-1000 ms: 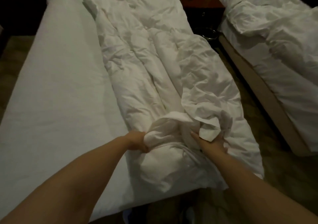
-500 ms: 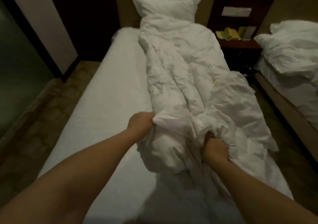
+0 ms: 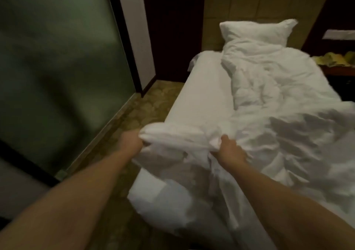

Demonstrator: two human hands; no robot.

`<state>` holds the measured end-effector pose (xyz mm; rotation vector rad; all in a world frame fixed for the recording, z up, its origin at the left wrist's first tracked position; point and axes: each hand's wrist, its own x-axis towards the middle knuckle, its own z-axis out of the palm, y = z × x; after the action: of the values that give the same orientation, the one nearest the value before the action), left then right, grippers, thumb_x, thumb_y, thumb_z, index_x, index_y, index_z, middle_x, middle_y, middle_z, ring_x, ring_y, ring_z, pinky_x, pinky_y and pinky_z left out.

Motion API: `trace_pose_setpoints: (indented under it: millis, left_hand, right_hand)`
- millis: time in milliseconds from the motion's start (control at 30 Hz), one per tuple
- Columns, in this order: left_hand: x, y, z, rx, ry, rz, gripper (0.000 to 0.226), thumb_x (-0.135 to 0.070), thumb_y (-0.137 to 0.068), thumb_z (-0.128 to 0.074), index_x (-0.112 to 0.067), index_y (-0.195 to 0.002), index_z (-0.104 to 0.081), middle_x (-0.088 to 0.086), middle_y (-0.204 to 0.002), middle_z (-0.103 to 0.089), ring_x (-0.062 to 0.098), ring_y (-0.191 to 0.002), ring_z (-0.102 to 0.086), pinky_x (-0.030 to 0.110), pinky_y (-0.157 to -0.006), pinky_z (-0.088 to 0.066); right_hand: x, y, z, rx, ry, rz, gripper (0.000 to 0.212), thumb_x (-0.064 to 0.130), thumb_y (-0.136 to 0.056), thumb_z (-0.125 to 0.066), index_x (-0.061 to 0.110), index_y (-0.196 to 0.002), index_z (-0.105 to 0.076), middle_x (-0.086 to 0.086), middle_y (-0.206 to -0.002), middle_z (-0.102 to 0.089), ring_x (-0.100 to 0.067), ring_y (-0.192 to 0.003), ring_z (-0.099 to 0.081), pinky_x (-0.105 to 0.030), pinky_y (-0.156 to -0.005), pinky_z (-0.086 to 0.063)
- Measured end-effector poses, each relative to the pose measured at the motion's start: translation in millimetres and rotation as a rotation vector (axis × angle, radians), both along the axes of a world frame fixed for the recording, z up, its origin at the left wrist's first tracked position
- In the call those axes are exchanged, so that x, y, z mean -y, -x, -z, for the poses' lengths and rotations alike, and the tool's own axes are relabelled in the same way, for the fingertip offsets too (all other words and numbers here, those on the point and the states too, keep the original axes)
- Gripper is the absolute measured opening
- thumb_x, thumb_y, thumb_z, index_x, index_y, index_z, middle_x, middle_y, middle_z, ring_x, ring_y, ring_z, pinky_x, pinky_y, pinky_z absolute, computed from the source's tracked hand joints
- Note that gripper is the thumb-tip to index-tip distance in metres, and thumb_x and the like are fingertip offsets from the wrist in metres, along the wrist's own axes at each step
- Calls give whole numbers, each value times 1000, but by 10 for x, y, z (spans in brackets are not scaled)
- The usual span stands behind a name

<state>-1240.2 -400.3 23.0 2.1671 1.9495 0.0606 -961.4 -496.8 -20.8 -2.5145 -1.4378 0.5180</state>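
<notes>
While both hands clutch bunched handfuls instead of a clean hem or corner, the duvet (image 3: 278, 134) could spread unevenly. The left hand (image 3: 132, 143) is fisted round a thick fold just past the bed's (image 3: 203, 96) left edge, near the foot. The right hand (image 3: 229, 152) is curled into a twisted ridge of cloth nearer the middle of the foot end. The rest of the duvet runs up the right half of the bed to the pillow (image 3: 257, 31) at the head end.

A hard pull leftward might tip the gathered end over the left edge onto the floor (image 3: 153, 100). The cloth between the hands is roped. If it is tugged apart, I judge the twist would tighten rather than flatten, and the filling might clump inside the cover. The far end lies against the pillow, so a strong drag toward the foot could pull the pillow askew. Smooth cotton can also slip through a fist.

The duvet is white, soft and puffy, and deeply creased, with rounded ridges along its length. The sheet under it looks taut and smooth on the bare left half. The pillow is plump and rectangular with a flat flanged border. The floor is a tan patterned carpet, and a frosted greenish panel (image 3: 57, 67) in a dark frame stands left of it.
</notes>
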Motion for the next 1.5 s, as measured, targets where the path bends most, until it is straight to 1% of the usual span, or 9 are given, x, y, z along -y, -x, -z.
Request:
trace_pose_setpoints:
  millis: [200,400,533,633,767,867,1100,1267,1500]
  left_hand:
    - [360,636,881,80,285,-83,30,-31,-95,-46,-10,-117,-51,17,-126,-55,31,-110,-55,32,-86,-41]
    - [324,3,525,-73,217,186,73,-40,-82,-64,-31,-143,-25,12,-144,-26,36,-130,-32,46,-103,-34]
    - [631,-706,463,-130,187,493,98,-56,-76,-69,-32,-150,-10,8,-156,-12,32,-140,-19,48,-110,-26]
    - [928,-1343,443,-86,202,682,112,-66,-66,-71,-33,-151,-5,5,-158,-12,28,-142,-19,48,-112,-26]
    - [1382,-2370,245,376,189,835,124,-65,-55,-76,-31,-151,-7,2,-149,-34,25,-133,-38,45,-105,-39]
    - [1756,-3033,184,580,82,894,105,-43,-68,-76,-26,-152,-15,9,-142,-42,26,-126,-45,46,-99,-44]
    - [2450,-3704,773,186,-109,1296,66,-7,-81,-61,-23,-142,-41,14,-143,-37,37,-121,-43,44,-97,-40]
    - [2689,-3895,1276,-159,-54,1389,56,-23,-82,-58,-24,-135,-41,3,-147,-28,28,-129,-34,37,-102,-34]
    - [2700,-4290,2030,-433,-39,1495,35,-20,-90,-49,-17,-124,-45,8,-138,-38,34,-128,-34,47,-105,-29]
  right_hand:
    - [643,230,527,-110,73,100,46,37,-91,-58,15,-128,-42,-20,-126,-52,-38,-116,-52,-39,-94,-42]
    - [694,331,313,-351,-210,306,39,34,-100,-41,3,-123,-51,-25,-123,-57,-40,-115,-52,-41,-99,-38]
    - [786,283,1,-918,-347,673,35,18,-104,-34,-2,-126,-53,-21,-124,-56,-36,-113,-54,-38,-96,-40]
    - [962,-20,-358,-1594,-775,939,18,15,-100,-43,6,-98,-58,-11,-87,-57,-24,-76,-56,-34,-68,-50]
    - [1314,-673,-759,-1900,-1094,936,24,19,-96,-39,6,-100,-59,-17,-92,-61,-30,-83,-57,-37,-81,-49]
    - [1838,-1084,-620,-1943,-1133,950,29,24,-95,-39,8,-106,-61,-15,-94,-67,-29,-85,-61,-38,-82,-48]
    - [2755,-1332,389,-1668,-773,1010,25,31,-99,-44,28,-122,-55,2,-115,-61,-15,-104,-56,-35,-93,-38]
    - [2992,-1427,1032,-1574,-511,1091,38,32,-97,-50,24,-134,-48,4,-133,-54,-15,-124,-46,-36,-98,-31]
    - [3017,-1476,1860,-1526,-641,1485,46,1,-85,-41,22,-124,-52,-8,-124,-54,-25,-109,-50,-38,-94,-41]
